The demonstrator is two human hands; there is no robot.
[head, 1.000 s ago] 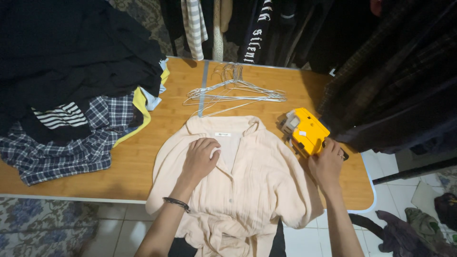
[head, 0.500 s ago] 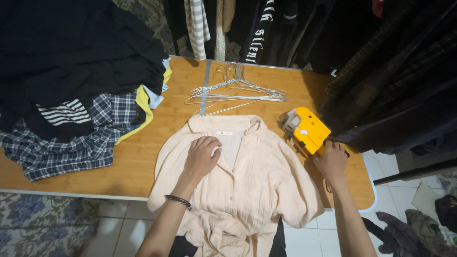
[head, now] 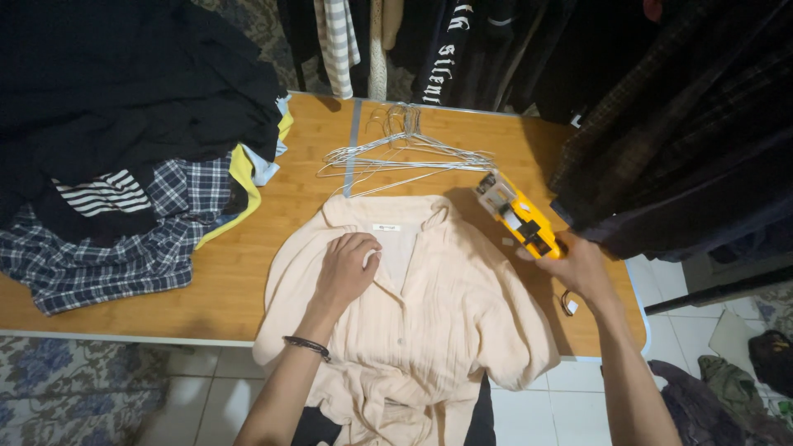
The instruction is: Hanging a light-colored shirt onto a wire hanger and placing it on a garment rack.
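The cream shirt (head: 429,306) is soft, crinkled matt cloth lying on a smooth, warm-grained wooden tabletop (head: 248,256). Beyond its collar lie thin shiny wire hangers (head: 405,157); right of it, the yellow tagging gun (head: 522,219) looks like hard glossy plastic.

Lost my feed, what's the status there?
Left hand flat on cream shirt. Right hand gripping yellow tagging gun. Wire hangers beyond collar, clear.

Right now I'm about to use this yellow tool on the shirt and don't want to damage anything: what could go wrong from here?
The left hand rests on the peach shirt just under the collar; if the yellow tool that the right hand grips comes there, the fingers could get caught. The shirt's hem hangs off the wooden table edge, so it may slide. The wire hangers just above the collar could snag the fabric.
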